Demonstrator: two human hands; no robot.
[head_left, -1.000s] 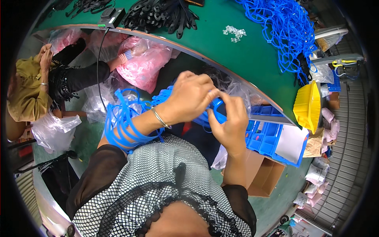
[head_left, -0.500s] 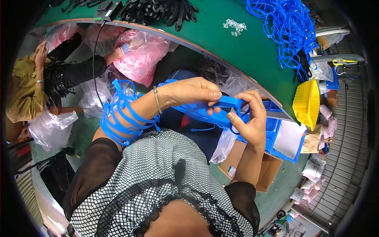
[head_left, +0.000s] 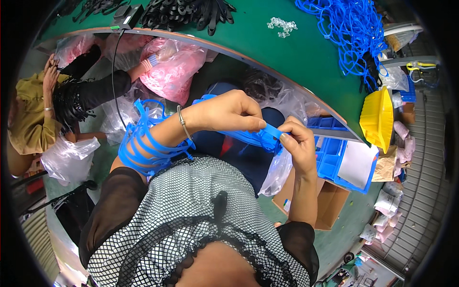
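Blue strap (head_left: 273,131) pinched from two sides above the lap (head_left: 246,167)

The left hand (head_left: 235,112) grips the strap between thumb and fingers. The right hand (head_left: 298,143), just beside it, nips the same piece between thumb and forefinger, a short stretch showing between the two grips. More blue straps (head_left: 241,137) show beneath the left hand, and further blue loops (head_left: 143,149) wind around the left forearm (head_left: 169,130), near a metal bracelet (head_left: 182,123) at the wrist. Beyond, on the green table (head_left: 296,64), lie a tangle of blue cords (head_left: 356,33), small clear pieces (head_left: 283,27) and black straps (head_left: 186,14); a yellow tray (head_left: 377,119) shows beside its right end, and an open cardboard box (head_left: 332,203) sits behind the right forearm (head_left: 304,198)
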